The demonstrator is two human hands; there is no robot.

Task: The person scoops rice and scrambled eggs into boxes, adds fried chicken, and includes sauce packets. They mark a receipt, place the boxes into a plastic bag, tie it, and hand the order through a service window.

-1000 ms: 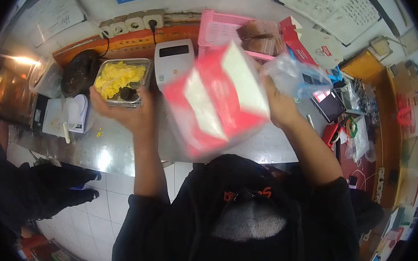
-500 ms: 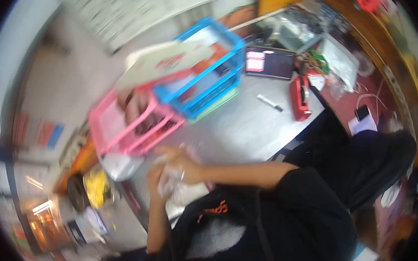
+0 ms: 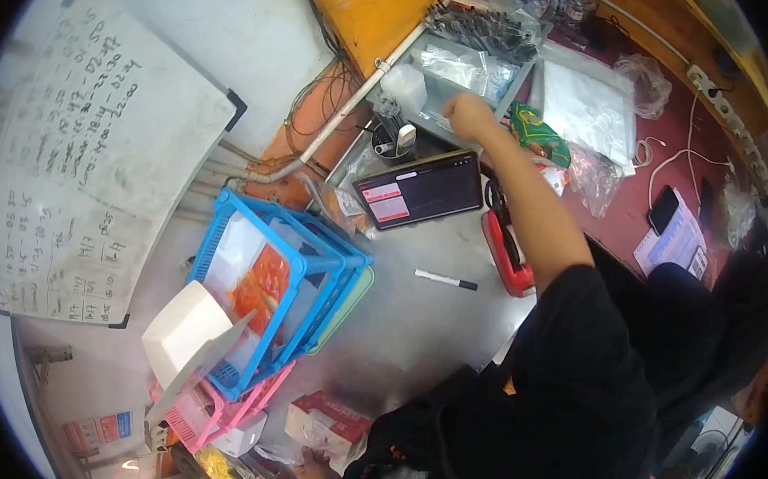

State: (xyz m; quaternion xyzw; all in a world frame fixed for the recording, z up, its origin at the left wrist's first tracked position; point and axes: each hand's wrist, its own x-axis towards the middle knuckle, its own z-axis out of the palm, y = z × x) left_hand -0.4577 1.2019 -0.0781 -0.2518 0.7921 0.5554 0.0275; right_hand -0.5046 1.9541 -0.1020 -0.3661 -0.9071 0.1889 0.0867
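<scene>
My right hand (image 3: 469,117) is stretched out over a grey tray (image 3: 435,106) at the back of the table. Its fingers look curled, and what they hold, if anything, is hidden. Near it in the tray are clear plastic packets (image 3: 454,65) and a whitish translucent container (image 3: 403,88). Low in the view, my left hand (image 3: 318,475) has its fingers closed at a piece of clear plastic bag (image 3: 276,454). This hand is beside a red and white paper box (image 3: 331,424), which stands close to my body.
Stacked blue (image 3: 260,355) and pink baskets (image 3: 248,405) stand left, an open white carton (image 3: 183,332) on top. A tablet (image 3: 423,191), a marker (image 3: 445,279), a red tape dispenser (image 3: 505,252) and a pen cup (image 3: 392,142) are on the metal table. A whiteboard (image 3: 113,167) hangs behind.
My hands were together over clear plastic near my body. Now my right hand has reached away to the back tray, while my left stays low by the box. The view has turned.
</scene>
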